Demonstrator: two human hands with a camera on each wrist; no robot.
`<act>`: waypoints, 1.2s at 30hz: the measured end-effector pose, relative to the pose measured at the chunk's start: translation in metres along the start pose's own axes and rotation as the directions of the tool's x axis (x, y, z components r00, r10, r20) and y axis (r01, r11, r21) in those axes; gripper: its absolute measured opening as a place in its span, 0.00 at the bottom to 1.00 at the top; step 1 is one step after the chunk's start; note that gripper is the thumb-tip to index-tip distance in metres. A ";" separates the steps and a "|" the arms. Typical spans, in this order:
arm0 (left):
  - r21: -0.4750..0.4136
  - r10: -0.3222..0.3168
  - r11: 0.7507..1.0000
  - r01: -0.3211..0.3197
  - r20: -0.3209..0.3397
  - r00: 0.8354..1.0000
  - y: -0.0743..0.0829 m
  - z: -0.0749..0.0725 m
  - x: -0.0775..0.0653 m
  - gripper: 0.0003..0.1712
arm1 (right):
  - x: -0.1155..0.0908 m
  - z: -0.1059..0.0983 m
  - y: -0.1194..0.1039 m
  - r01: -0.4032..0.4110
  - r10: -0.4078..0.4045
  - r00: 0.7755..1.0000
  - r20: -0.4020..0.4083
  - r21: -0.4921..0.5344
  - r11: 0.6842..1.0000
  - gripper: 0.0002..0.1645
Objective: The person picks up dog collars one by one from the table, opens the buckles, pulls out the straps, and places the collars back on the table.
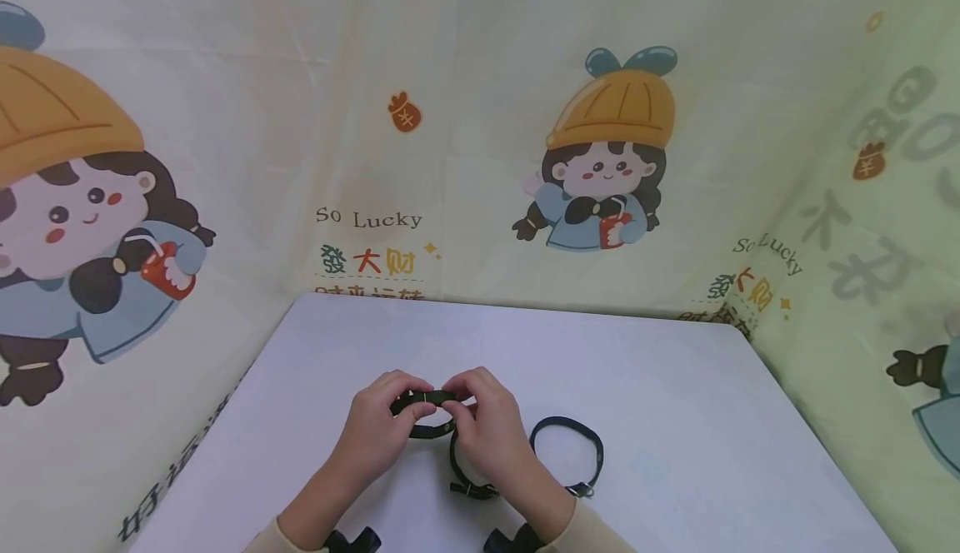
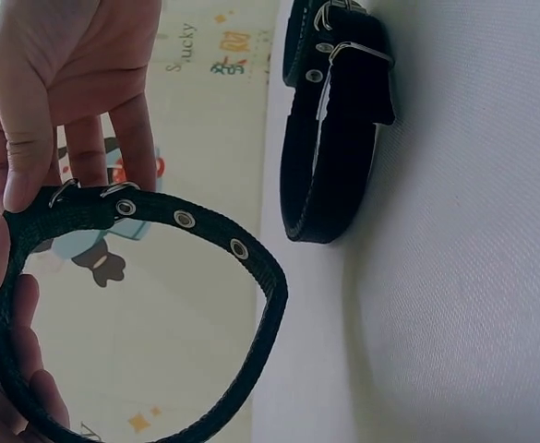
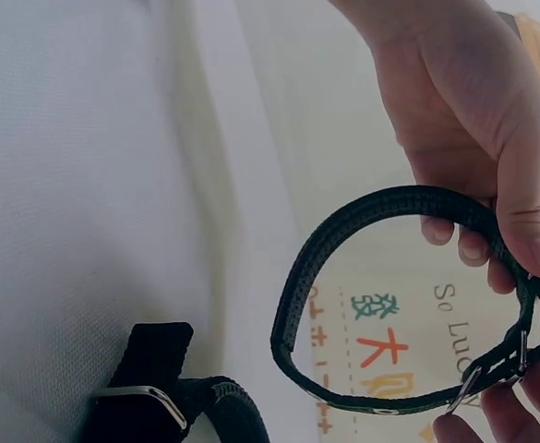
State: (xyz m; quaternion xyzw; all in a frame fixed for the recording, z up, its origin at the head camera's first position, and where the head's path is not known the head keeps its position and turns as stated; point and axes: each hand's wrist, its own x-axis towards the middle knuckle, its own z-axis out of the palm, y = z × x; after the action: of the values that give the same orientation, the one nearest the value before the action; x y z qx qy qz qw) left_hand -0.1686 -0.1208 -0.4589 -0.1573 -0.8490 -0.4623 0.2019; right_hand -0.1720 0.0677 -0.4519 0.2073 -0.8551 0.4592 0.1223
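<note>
Left hand [image 1: 375, 428] and right hand [image 1: 487, 420] pinch held collar [image 1: 432, 432] | risk: loosened pinch could drop it | right hand, lowering, might knock second collar [image 1: 474, 491] beneath

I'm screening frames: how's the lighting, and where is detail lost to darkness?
Head: bright, soft light on the flat white tabletop; left wrist: dimmer, upper black fabric strap loop nearly featureless; right wrist: dim, squared black strap end, lower left, nearly textureless.

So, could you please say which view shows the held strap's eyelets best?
Left wrist view: three eyelets show clearly. In the right wrist view, the strap shows that part nearly edge-on; in the head view they are too small.
</note>
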 end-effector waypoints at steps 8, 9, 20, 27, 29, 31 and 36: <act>0.004 -0.023 1.000 0.023 -0.011 1.000 0.003 -0.001 0.001 0.16 | 0.000 0.000 0.000 -0.020 0.020 1.000 -0.013 0.016 1.000 0.12; 0.004 -0.028 1.000 0.028 -0.012 1.000 0.003 -0.001 0.001 0.16 | 0.000 0.000 0.000 -0.025 0.025 1.000 -0.012 0.018 1.000 0.12; 0.001 -0.026 1.000 0.026 -0.055 0.998 0.002 0.000 0.000 0.15 | 0.001 -0.001 -0.001 -0.067 0.068 0.997 -0.019 0.054 0.996 0.11; -0.007 -0.020 1.000 0.019 -0.056 0.998 0.002 0.000 0.000 0.14 | 0.000 0.000 0.001 -0.076 0.079 0.997 -0.027 0.096 0.992 0.12; -0.007 -0.023 1.000 0.022 -0.058 0.998 0.002 0.000 0.000 0.14 | 0.000 0.000 0.000 -0.076 0.079 0.997 -0.026 0.112 0.991 0.12; -0.006 -0.028 1.000 0.028 -0.060 0.998 0.003 0.000 0.000 0.14 | 0.000 -0.001 0.000 -0.078 0.083 0.996 -0.027 0.127 0.989 0.11; -0.010 -0.037 0.999 0.036 -0.061 0.997 0.005 0.000 0.000 0.15 | 0.000 -0.001 0.000 -0.087 0.093 0.995 -0.036 0.138 0.987 0.10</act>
State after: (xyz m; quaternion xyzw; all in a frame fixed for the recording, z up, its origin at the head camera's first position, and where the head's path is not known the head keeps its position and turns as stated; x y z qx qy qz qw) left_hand -0.1664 -0.1184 -0.4557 -0.1285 -0.8432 -0.4740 0.2185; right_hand -0.1721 0.0686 -0.4515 0.1665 -0.8276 0.5257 0.1050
